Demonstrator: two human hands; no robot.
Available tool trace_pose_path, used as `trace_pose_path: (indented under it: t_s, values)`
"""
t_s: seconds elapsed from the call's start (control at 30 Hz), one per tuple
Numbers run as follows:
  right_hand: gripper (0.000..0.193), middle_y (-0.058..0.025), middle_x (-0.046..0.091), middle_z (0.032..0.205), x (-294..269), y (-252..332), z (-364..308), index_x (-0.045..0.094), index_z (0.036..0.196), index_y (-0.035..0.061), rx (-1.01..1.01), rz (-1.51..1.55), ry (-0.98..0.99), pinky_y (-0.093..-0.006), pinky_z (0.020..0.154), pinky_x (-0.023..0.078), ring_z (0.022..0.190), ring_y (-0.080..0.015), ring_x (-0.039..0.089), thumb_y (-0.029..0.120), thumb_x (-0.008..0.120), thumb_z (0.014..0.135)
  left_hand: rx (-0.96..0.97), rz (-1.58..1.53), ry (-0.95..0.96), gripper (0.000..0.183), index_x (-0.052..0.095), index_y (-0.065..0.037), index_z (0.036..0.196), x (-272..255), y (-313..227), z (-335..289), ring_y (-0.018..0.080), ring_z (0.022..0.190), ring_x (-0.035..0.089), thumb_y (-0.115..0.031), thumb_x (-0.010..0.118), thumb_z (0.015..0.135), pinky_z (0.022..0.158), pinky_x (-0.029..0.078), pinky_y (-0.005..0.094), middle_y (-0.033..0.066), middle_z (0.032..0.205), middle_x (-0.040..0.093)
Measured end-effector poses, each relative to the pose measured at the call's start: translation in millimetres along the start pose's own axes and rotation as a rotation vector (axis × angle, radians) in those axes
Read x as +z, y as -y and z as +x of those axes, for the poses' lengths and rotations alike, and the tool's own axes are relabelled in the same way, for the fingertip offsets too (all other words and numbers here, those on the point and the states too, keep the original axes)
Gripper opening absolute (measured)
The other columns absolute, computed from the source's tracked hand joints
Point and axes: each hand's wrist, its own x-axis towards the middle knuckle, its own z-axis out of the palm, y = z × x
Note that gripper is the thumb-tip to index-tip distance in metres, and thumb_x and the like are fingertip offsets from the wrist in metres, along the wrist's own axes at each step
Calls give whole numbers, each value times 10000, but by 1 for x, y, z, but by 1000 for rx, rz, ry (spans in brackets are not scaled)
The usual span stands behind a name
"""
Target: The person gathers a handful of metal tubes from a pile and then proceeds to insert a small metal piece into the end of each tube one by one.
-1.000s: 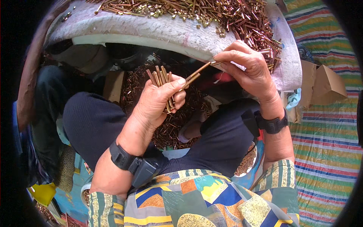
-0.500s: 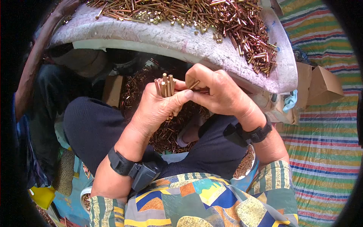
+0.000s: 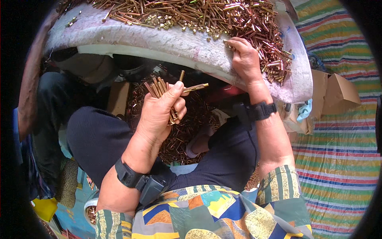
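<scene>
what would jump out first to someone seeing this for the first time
The heap of brass-coloured metal rods spread over the padded white board along the top draws the eye first. At centre, the left hand grips a fanned bundle of the same rods, while the right hand rests fingers-down on the heap's edge. More rods litter the floor between the person's knees.

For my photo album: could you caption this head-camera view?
Left hand grips a bundle of brass rods; right hand reaches into the brass pile on a padded table.

Left hand (image 3: 161, 109) grips a bundle of brass rods (image 3: 159, 89); right hand (image 3: 244, 59) touches the rod pile (image 3: 191, 14).
</scene>
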Motion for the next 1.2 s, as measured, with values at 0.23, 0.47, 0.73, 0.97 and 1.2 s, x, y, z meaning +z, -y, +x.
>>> trace_pose_path:
  t_s: [0.23,0.47,0.73,0.97,1.2]
  values:
    - [198,-18,620,734,-20,-20,-35,640,887,14,609,794,-249,-193,609,459,657,-49,556,-46,484,780,-41,-25,-33,242,553,-30,781,2,2,2,87,442,437,-261,581,846,379,343,203,-11,540,448]
    - [117,-45,655,739,-18,-19,-32,670,838,34,557,661,-95,-211,614,462,645,-85,590,52,601,745,-64,-4,-53,258,547,-35,783,3,7,5,98,450,461,-283,577,847,373,345,200,-11,544,454]
    - [162,-114,640,730,-12,0,-5,659,731,73,374,201,149,-326,657,497,688,-255,631,227,623,692,-61,-11,-62,269,543,-20,794,2,8,6,102,457,454,-281,570,853,380,338,201,-6,550,451]
    - [147,-89,633,681,-39,18,-14,611,868,-10,508,852,170,-240,542,484,603,-126,613,54,556,749,-55,-33,-52,294,539,-8,809,5,4,6,105,457,445,-296,549,865,379,331,206,-14,542,432]
    - [123,-131,624,888,-65,93,-29,524,968,-26,596,1466,315,-224,594,517,764,-183,643,2,482,855,-55,-26,-37,306,532,-13,818,6,0,4,106,458,439,-313,522,879,382,327,208,-23,541,425]
